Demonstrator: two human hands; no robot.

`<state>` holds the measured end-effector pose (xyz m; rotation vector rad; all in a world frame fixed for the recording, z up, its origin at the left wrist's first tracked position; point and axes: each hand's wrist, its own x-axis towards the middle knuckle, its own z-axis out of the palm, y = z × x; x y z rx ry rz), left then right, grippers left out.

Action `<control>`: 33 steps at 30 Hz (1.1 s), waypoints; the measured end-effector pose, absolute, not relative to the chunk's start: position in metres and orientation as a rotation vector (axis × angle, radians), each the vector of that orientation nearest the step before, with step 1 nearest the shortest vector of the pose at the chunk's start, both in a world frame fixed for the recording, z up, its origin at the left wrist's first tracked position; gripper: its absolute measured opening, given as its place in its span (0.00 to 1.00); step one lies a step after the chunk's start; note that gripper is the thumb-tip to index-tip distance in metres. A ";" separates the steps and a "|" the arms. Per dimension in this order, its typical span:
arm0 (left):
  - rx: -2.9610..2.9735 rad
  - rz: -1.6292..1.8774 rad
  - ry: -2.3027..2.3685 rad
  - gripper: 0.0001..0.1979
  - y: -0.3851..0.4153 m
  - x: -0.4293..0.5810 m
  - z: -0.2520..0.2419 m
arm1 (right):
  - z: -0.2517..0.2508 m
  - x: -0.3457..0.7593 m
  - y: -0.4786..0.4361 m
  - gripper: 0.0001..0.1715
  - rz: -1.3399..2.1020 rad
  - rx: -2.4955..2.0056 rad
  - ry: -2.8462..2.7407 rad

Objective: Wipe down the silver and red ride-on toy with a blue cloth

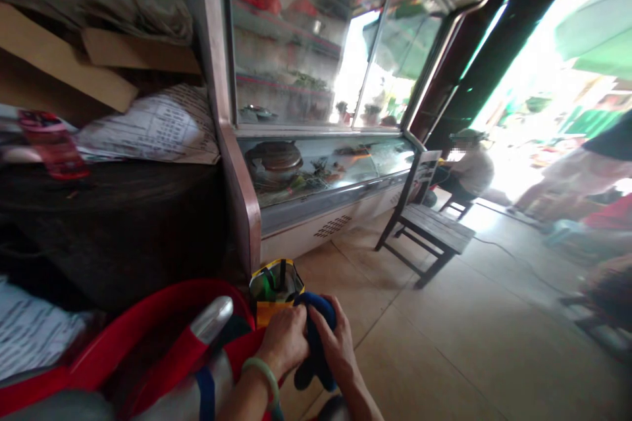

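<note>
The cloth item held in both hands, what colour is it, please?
Dark blue cloth item, seen in the head view.

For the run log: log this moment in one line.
left hand: grips blue cloth | right hand: grips blue cloth | yellow bag: open, just beyond

Tiled floor (444,342), beige, carries everything here. Yellow bag (274,293) stands on it just beyond the left hand (284,341), against the base of the glass display cooler (316,210). Cooler sits on the floor further ahead of the hand. Wooden chair (424,223) stands on the tiles well ahead and to the right of the hand, near the cooler's far end. A cable (518,263) runs across the floor past the chair.
</note>
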<state>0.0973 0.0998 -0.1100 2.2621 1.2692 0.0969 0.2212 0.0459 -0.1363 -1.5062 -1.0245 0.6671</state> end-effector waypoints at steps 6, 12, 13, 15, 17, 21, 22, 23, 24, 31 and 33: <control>2.267 0.107 1.215 0.17 0.102 0.096 -0.110 | -0.138 0.215 0.051 0.27 0.632 -1.515 -0.968; 2.275 0.083 1.211 0.17 0.099 0.098 -0.109 | -0.139 0.218 0.053 0.30 0.676 -1.514 -0.822; 2.274 0.071 1.210 0.17 0.099 0.098 -0.108 | -0.140 0.219 0.053 0.30 0.689 -1.508 -0.800; 2.272 0.057 1.212 0.18 0.098 0.098 -0.106 | -0.141 0.220 0.054 0.31 0.721 -1.489 -0.755; 2.274 0.056 1.211 0.17 0.098 0.099 -0.104 | -0.143 0.221 0.054 0.31 0.762 -1.466 -0.696; 2.273 0.039 1.220 0.17 0.098 0.100 -0.105 | -0.149 0.222 0.053 0.34 0.896 -1.418 -0.539; 2.267 0.036 1.226 0.18 0.098 0.100 -0.105 | -0.150 0.223 0.052 0.36 0.967 -1.380 -0.489; 2.259 0.038 1.230 0.18 0.098 0.100 -0.104 | -0.150 0.225 0.052 0.37 1.062 -1.322 -0.432; 2.249 0.044 1.231 0.18 0.099 0.099 -0.103 | -0.150 0.228 0.051 0.38 1.169 -1.249 -0.373; 2.170 0.075 1.242 0.33 0.098 0.097 -0.099 | -0.146 0.289 0.033 0.33 1.397 -0.948 -0.237; 2.172 0.082 1.207 0.50 0.097 0.099 -0.101 | -0.146 0.313 0.015 0.34 1.353 -0.956 -0.260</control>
